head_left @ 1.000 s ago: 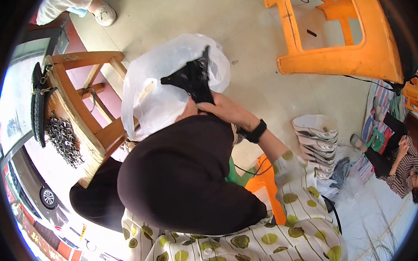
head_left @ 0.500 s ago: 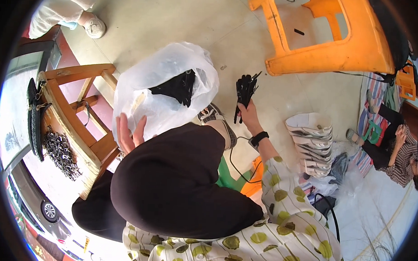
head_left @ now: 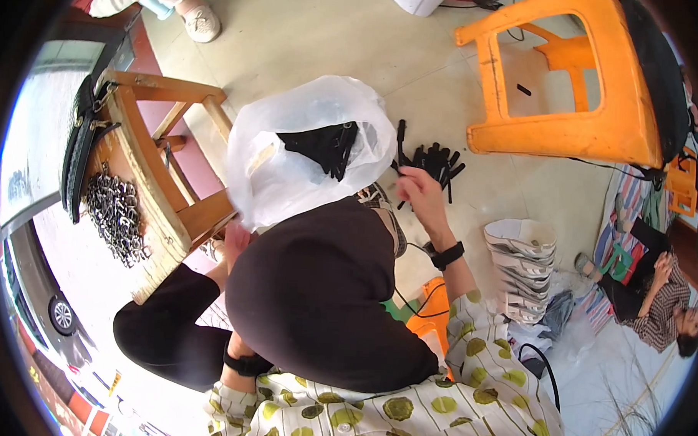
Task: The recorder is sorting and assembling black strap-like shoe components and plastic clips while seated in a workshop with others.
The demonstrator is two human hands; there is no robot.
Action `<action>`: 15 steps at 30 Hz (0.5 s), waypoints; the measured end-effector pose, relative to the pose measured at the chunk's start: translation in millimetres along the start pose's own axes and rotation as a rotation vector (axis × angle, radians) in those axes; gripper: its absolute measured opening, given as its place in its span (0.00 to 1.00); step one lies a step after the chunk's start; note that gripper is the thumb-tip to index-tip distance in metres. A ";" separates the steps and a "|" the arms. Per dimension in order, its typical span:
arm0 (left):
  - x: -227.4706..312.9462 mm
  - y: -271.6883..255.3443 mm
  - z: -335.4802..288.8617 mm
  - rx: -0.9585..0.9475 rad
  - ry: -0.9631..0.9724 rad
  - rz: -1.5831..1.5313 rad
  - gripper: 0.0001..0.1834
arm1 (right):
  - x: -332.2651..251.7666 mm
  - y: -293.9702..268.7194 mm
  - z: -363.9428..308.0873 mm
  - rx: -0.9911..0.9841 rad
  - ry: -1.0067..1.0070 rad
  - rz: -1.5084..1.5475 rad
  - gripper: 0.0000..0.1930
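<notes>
My right hand (head_left: 425, 197) is over the floor right of the plastic bag, fingers drawn together at the lower end of a thin black strip (head_left: 401, 135). Beside that hand, a bundle of short black strips (head_left: 437, 164) is fanned out on the floor. A white translucent bag (head_left: 272, 108) stands in front of my knees, its mouth showing more black strips (head_left: 321, 146). My left hand (head_left: 237, 239) is between the bag's lower left side and the wooden stool, partly behind my knee; its fingers are not clear.
A wooden stool (head_left: 147, 165) at left carries a heap of metal clasps (head_left: 115, 214) and black straps (head_left: 76, 162). An orange plastic stool (head_left: 567, 137) stands at upper right. Stacked pale pieces (head_left: 520, 262) lie right of my forearm. Another person (head_left: 662, 290) sits far right.
The bundle that was raised in my right hand is now on the floor, and that hand has a single strip at its fingers. My left hand has dropped lower beside the bag.
</notes>
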State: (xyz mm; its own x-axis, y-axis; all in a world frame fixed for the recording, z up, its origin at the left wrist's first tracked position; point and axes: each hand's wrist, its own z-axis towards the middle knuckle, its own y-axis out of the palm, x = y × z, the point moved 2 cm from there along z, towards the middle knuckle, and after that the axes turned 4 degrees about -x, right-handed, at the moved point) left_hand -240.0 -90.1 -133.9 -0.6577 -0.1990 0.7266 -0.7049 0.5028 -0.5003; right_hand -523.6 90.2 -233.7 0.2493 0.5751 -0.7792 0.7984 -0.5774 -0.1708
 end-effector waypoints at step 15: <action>-13.5 31.0 -16.8 0.057 -0.317 -0.344 0.48 | -49.1 171.2 136.6 0.259 -0.588 -0.831 0.20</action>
State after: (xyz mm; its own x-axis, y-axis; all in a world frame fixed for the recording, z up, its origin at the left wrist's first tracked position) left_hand -248.5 -57.7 -151.2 -0.4256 -0.5973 0.6798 -0.9038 0.3171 -0.2872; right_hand -474.1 -116.0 -307.1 -0.6846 0.5151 -0.5157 0.4369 -0.2764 -0.8560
